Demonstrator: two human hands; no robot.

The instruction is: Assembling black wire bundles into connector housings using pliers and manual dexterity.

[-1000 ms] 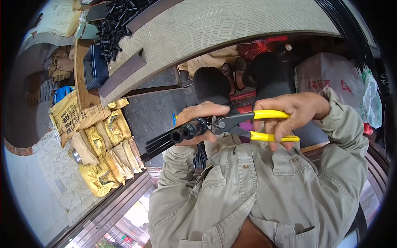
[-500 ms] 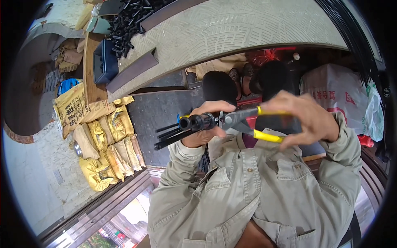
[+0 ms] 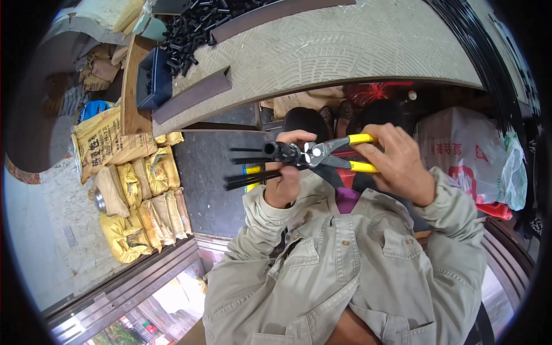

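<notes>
A black plastic moulding [image 3: 277, 152] with a round tube end and several thin rods [image 3: 247, 179] pointing left is gripped in my left hand [image 3: 287, 187]. My fingers wrap round its right part, so some of it is hidden. My right hand [image 3: 394, 155] is closed on the yellow handles of a pair of cutting pliers [image 3: 325, 152]. The dark jaws of the pliers reach the moulding beside my left fingers. Whether the blades touch plastic I cannot make out.
Beyond my hands runs a textured grey bench [image 3: 345, 43] with a heap of small black tubes [image 3: 192, 40] and a dark blue bin [image 3: 154, 77]. Yellow-brown packets [image 3: 167, 172] lie at the left. A white plastic bag [image 3: 454, 146] stands at the right.
My right hand has drawn the plier handles closer together and shifted slightly left. The moulding's rods spread more to the left, and my left hand has turned a little.
</notes>
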